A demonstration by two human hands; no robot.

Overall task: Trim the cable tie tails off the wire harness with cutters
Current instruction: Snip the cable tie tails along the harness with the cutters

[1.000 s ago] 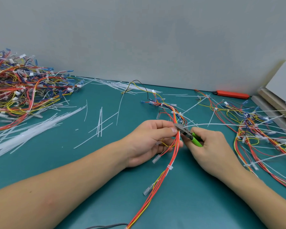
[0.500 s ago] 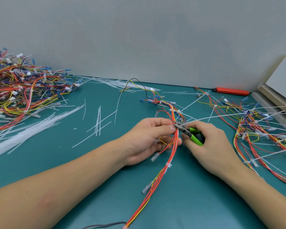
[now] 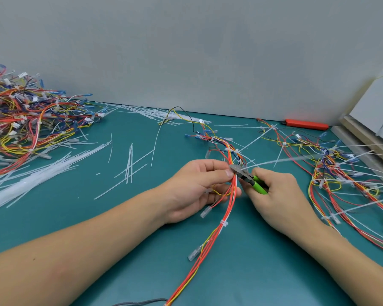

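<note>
Cutter tip hidden against the harness, mid-frame.
The red-orange wire harness (image 3: 227, 208) is pinched by the left hand (image 3: 195, 191); green-handled cutters (image 3: 249, 178) are gripped by the right hand (image 3: 279, 199).

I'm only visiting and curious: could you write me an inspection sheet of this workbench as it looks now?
Surface: teal mat, partly bare.
Job's things: wire harness held up; green-handled cutters at a white tie tail.
Clutter: cut tails; harness pile far left; more harnesses right.
Grips: left hand pinches the harness; right hand grips the cutters.
Cables: grey cable at near edge.
Surroundings: grey wall; orange tool; boards right.
</note>
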